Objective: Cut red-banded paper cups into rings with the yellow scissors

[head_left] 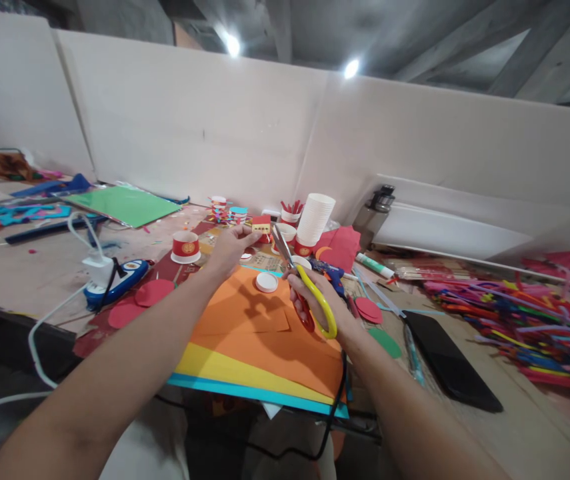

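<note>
Left side: red-and-white paper cup (185, 248) on the worktop (19, 273), apart from both hands. Left hand (231, 252) pinches a small red-and-cream piece (261, 225) up in the air. Right hand (309, 288) grips yellow-handled scissors (332, 321), blades just beside the piece; can't tell if touching. I'd keep left fingertips off the blade line, hold the piece steady, make any cut short and slow.

No text can be read (the gold emblem (188, 247) on the red cup (179, 247) blurs).
</note>
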`<state>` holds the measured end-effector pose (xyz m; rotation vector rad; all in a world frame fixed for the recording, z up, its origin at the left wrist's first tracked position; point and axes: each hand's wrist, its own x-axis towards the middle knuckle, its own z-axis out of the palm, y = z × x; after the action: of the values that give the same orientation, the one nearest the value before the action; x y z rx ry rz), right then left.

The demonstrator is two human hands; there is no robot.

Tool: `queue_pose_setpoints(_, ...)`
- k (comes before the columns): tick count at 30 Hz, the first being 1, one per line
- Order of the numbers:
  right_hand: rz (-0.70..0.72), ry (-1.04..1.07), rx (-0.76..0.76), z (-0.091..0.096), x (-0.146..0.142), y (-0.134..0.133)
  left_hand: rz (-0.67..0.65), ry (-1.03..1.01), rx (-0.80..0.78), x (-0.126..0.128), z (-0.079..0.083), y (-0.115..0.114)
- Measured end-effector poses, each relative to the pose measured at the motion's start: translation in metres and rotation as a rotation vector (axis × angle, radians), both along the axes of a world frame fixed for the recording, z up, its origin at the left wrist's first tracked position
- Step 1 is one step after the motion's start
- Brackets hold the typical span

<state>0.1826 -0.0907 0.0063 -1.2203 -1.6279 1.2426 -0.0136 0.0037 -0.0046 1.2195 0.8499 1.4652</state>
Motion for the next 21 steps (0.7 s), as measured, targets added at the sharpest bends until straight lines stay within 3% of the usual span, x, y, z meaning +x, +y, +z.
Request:
queue_pose_setpoints(10,-0.053,-0.076,-0.012,0.002,-0.001,0.000,0.011,0.125,0.078,0.008,-0.002,-0.006)
queue_pose_setpoints(13,-0.056,-0.128,-0.001,0.007,-0.001,-0.002,0.032,0.207,0.116,0.004,-0.003,-0.003)
queue_pose_setpoints(17,-0.022,-0.212,0.010,0.010,0.002,-0.001,0.082,0.173,0.149,-0.003,-0.005,0.004)
queue_pose_setpoints(21,0.012,-0.242,0.047,0.006,0.007,0.004,0.014,0.231,0.161,-0.001,-0.006,0.002)
